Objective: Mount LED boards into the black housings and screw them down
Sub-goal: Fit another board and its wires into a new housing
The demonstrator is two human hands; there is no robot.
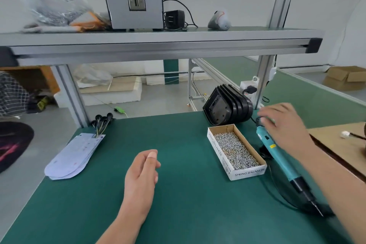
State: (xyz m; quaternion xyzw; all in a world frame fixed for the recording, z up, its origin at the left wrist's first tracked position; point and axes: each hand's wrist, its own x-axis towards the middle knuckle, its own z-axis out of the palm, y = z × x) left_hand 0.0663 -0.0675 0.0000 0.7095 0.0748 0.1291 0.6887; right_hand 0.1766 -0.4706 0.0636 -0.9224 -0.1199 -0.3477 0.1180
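Green mat (178, 204): housings (227, 105) nested behind box (235, 150), stack axis left-right. Your right hand (283, 123) nearer, spread, empty; left hand (142, 170) relaxed, empty.

The worktop (178, 200) carries a green mat. Aluminium posts (264, 81) at its far corners support a grey shelf (158, 45) above the far edge. Beyond that edge are a grey floor (162, 97), white foam slabs (112, 90) and a white wall (326, 6). A second green bench (309, 93) extends to the far right, with a cardboard box (345, 78) on the floor beside it.
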